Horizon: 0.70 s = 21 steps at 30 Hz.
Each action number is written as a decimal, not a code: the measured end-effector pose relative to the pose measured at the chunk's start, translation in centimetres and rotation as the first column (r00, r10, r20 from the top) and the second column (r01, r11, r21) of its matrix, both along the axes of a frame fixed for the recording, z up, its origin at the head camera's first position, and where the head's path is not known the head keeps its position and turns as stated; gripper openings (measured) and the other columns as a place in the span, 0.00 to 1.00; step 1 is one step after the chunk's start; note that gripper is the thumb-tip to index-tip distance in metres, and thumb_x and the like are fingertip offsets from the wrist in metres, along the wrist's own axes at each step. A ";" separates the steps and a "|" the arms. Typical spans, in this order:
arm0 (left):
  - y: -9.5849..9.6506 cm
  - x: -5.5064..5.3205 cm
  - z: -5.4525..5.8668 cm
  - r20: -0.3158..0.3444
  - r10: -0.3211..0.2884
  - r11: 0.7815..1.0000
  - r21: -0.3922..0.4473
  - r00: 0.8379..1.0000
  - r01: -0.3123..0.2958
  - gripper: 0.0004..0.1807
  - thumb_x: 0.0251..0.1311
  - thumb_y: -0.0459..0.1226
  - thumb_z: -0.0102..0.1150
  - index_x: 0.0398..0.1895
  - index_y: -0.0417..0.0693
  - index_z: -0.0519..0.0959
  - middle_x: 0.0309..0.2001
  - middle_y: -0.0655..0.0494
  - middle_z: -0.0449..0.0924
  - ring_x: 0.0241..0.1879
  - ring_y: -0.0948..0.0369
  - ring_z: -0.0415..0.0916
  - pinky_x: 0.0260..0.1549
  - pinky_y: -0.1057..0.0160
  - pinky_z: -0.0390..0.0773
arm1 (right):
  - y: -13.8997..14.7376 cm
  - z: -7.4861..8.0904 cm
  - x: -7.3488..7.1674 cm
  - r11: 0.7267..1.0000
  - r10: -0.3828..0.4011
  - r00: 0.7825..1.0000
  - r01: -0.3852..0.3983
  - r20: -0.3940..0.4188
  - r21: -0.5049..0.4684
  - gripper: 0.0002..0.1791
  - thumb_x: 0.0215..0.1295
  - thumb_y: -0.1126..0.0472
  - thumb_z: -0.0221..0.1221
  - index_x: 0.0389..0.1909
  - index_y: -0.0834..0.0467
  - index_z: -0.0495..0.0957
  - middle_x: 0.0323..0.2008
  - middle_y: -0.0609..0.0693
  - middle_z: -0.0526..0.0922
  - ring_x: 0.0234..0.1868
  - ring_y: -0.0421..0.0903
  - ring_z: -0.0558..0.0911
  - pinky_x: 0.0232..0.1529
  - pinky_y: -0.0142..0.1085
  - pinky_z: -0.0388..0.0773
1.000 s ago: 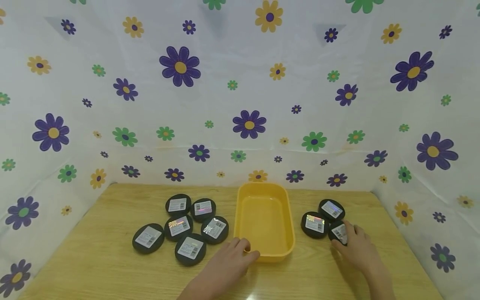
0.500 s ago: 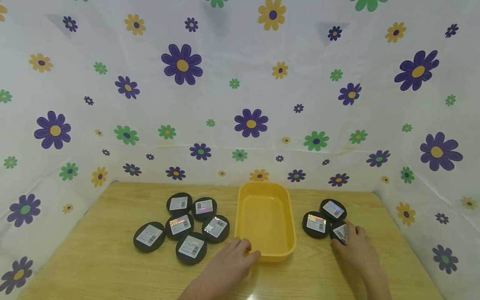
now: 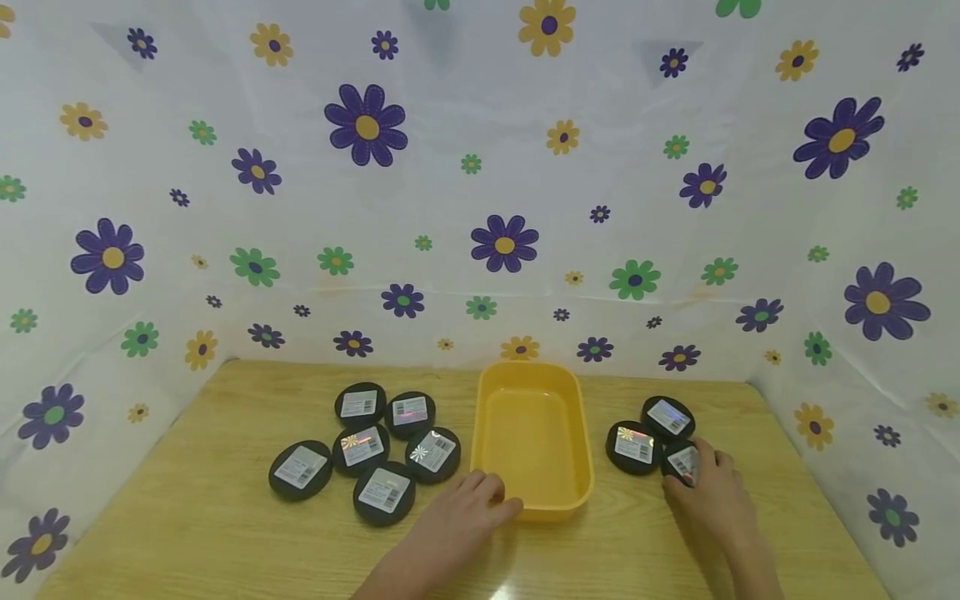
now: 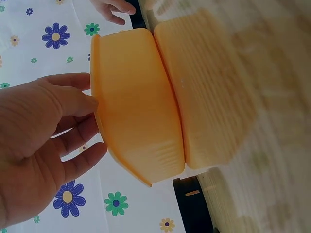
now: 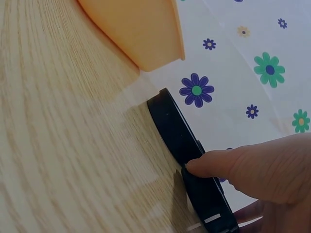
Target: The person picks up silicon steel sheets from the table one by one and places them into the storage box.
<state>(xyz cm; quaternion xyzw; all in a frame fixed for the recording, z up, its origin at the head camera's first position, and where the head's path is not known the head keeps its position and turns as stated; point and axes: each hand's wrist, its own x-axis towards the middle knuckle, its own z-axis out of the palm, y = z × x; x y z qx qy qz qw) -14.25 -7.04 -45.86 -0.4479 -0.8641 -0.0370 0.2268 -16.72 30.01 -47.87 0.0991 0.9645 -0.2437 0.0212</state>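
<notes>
In the head view my left hand (image 3: 459,518) holds the near rim of a yellow plastic tray (image 3: 534,510). The left wrist view shows the thumb (image 4: 80,103) at the rim and fingers curled behind it. Right of the tray lie three flat round black discs with white barcode labels. My right hand (image 3: 714,497) grips the nearest black disc (image 3: 681,463) by its edge, partly covering it. Its thumb (image 5: 211,164) presses the side of that disc in the right wrist view. The other two are a left disc (image 3: 633,447) and a back disc (image 3: 668,417), close against it.
Left of the tray several more labelled black discs (image 3: 384,493) lie flat in a loose group on the wooden table (image 3: 225,533). A white flower-printed cloth (image 3: 420,192) rises behind the table and along both sides.
The head view has shifted slightly. Both hands keep their holds, and the tray and discs stay in place on the table.
</notes>
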 end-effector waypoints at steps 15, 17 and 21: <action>0.0 -0.2 -0.2 -0.005 -0.002 0.999 0.032 1.000 0.002 0.12 0.56 0.35 0.63 0.43 0.59 0.81 0.38 0.60 0.72 0.37 0.62 0.69 0.35 0.65 0.73 | -0.1 0.0 0.1 0.997 -0.049 0.998 0.047 -0.031 -0.054 0.49 0.59 0.51 0.64 0.72 0.70 0.49 0.61 0.81 0.57 0.59 0.76 0.64 0.54 0.67 0.68; 0.0 -0.2 -0.1 0.012 0.000 0.999 0.037 1.000 -0.001 0.12 0.56 0.34 0.63 0.43 0.58 0.81 0.38 0.60 0.72 0.37 0.62 0.68 0.34 0.67 0.72 | -0.1 0.2 0.2 0.997 -0.048 0.998 0.045 -0.039 -0.066 0.50 0.58 0.51 0.64 0.72 0.70 0.49 0.61 0.81 0.56 0.59 0.76 0.63 0.54 0.67 0.67; 0.0 -0.2 0.0 0.043 -0.003 0.999 0.053 0.999 0.000 0.13 0.55 0.34 0.64 0.43 0.58 0.81 0.37 0.59 0.72 0.36 0.62 0.68 0.30 0.70 0.69 | -0.2 0.8 0.3 0.997 -0.036 0.997 0.030 -0.070 -0.074 0.49 0.57 0.53 0.64 0.71 0.72 0.50 0.60 0.82 0.57 0.58 0.78 0.63 0.54 0.67 0.67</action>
